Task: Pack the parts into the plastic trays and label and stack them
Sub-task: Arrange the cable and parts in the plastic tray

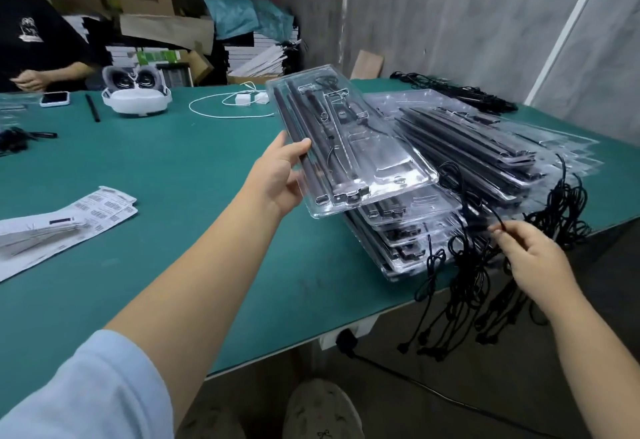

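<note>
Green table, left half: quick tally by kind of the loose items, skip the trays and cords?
Phone: 1
White headset: 1
White charger blocks: 2
Loose black rod: 1
Label sheet pile: 1 pile, sheets too overlapped to count
Total: 6 items, counting the pile as one

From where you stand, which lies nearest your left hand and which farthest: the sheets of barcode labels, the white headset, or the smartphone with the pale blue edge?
Measured from the left hand, which grips the clear plastic tray:
1. White headset, beyond the hand, up the green table.
2. Sheets of barcode labels, at the table's left.
3. Smartphone with the pale blue edge, far left, beside another person.
</note>
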Tool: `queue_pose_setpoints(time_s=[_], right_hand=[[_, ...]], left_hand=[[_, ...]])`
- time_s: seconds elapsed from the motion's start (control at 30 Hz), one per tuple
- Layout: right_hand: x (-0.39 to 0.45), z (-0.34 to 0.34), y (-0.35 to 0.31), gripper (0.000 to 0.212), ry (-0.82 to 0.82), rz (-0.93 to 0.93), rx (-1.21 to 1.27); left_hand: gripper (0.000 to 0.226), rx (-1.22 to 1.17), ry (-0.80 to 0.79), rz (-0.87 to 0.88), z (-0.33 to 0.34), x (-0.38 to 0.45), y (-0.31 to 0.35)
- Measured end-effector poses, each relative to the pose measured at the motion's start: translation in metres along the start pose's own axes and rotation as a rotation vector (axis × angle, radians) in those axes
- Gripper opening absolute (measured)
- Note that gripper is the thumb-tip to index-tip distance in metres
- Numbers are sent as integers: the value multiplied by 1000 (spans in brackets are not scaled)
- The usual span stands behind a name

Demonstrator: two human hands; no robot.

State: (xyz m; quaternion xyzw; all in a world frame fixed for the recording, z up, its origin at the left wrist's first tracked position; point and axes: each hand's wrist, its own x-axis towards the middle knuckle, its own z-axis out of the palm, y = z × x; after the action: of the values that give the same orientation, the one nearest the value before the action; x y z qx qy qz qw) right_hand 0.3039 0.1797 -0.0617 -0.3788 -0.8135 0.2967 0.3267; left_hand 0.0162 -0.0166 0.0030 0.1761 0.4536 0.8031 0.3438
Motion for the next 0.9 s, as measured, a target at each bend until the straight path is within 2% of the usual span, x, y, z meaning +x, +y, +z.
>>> queue_pose_setpoints(time_s=[0.07, 0.2, 0.23, 0.33, 0.37, 0.43, 0.53, 0.6, 0.77, 0.9], right_hand=[[1, 2, 1, 14, 51, 9, 22], [-6, 16, 4, 21, 25, -90, -67], [-8, 19, 3, 21, 60, -68, -15], [-5, 16, -19, 25, 281, 127, 462], [-2, 10, -29, 28, 292, 185, 580], [4, -1, -49, 28, 161, 228, 607], [14, -16, -79, 22, -183, 287, 691], [20, -25, -100, 19, -334, 358, 872], [23, -16, -148, 13, -504, 407, 1200], [14, 26, -173, 15, -637, 540, 1362]], left_hand=[[58, 12, 31, -15, 0, 0, 0], [64, 12, 56, -16, -3, 0, 0], [64, 22, 44, -16, -5, 0, 1], [63, 62, 39, -16, -9, 2, 2], [62, 54, 42, -19, -8, 2, 2], [54, -13, 33, -23, -5, 1, 1], [22, -90, 14, -17, -1, 0, 6], [26, -164, 24, -38, -5, 1, 12], [27, -277, 40, -42, -28, -3, 29], [21, -257, 91, 22, -69, -16, 42]])
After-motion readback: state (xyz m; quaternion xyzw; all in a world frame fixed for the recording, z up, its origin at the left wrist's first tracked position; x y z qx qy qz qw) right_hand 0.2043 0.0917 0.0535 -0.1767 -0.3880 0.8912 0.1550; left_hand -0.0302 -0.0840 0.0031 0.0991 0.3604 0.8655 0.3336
